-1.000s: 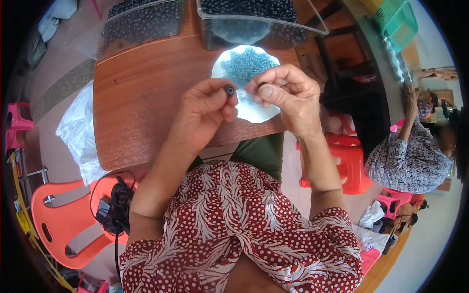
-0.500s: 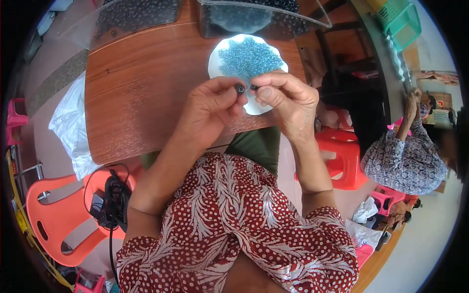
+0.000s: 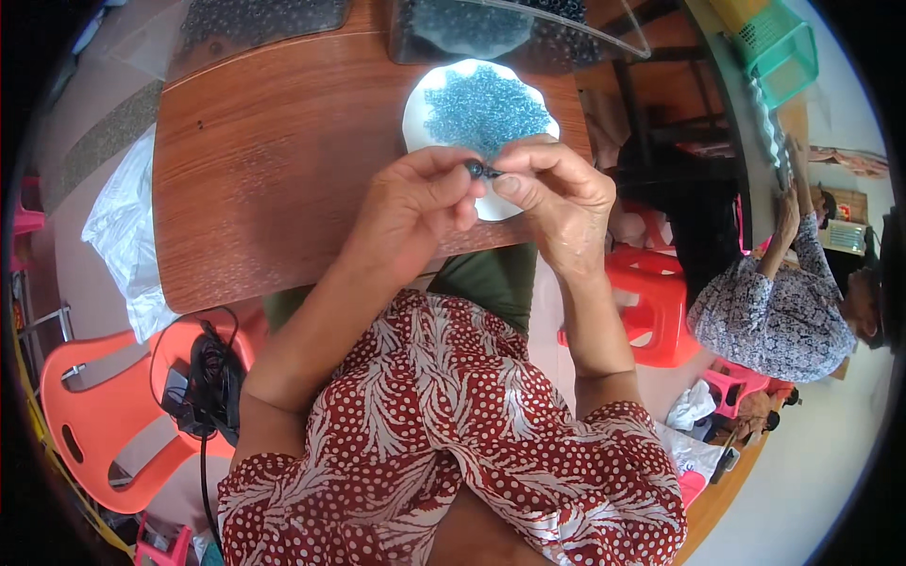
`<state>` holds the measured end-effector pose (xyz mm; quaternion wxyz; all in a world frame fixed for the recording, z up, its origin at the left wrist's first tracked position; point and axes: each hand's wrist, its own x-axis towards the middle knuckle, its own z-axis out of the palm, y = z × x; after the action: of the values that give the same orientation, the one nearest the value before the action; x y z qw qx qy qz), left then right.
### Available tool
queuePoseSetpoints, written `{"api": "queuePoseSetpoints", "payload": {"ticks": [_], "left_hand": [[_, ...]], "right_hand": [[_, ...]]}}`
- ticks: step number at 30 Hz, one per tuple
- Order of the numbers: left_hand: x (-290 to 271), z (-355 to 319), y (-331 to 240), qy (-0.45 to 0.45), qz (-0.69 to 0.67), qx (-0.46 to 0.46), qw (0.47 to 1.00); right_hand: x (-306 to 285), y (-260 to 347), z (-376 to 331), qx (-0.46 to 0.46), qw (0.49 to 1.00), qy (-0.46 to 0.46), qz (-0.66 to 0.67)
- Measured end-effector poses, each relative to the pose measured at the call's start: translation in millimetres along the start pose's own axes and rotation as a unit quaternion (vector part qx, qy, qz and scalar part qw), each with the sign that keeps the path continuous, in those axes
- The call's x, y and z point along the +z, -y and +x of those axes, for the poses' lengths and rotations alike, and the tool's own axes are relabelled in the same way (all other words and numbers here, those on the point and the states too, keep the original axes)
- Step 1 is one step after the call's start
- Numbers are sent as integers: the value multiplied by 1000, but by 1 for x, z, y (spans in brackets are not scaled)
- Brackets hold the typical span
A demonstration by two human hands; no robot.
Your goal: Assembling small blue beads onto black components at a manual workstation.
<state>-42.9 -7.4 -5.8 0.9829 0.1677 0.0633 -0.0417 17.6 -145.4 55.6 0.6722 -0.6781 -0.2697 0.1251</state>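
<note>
Over the near edge of a white scalloped plate (image 3: 413, 127), my two hands meet fingertip to fingertip. Thumb and forefinger of my left hand (image 3: 401, 203) pinch a small round black part (image 3: 474, 169). My right hand (image 3: 564, 203) pinches a smaller dark piece (image 3: 492, 173), whose exact kind is too small to make out. The two parts touch, or nearly so; whether one is inside the other cannot be seen. Many tiny clear-blue beads (image 3: 486, 106) lie heaped on the plate behind my fingers.
Clear plastic bins (image 3: 406, 45) of dark small parts stand along the far side of the wooden table (image 3: 274, 170). A white plastic bag (image 3: 127, 236) hangs at its left. An orange chair (image 3: 94, 406) bears black cables. Red stools (image 3: 651, 302) and another person (image 3: 774, 321) are to the right.
The dark piece in my right hand has come up against the round black part in my left. That round part has turned, so its open ring face no longer shows.
</note>
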Motion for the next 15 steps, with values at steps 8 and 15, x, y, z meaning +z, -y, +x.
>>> {"api": "queuePoseSetpoints", "payload": {"ticks": [8,15], "left_hand": [[0,-1,3,6,8,28,1000],[2,-5,3,-1,49,57,997]], "right_hand": [[5,7,-1,56,998,-9,13],[4,4,0,86,996,-12,14]]}}
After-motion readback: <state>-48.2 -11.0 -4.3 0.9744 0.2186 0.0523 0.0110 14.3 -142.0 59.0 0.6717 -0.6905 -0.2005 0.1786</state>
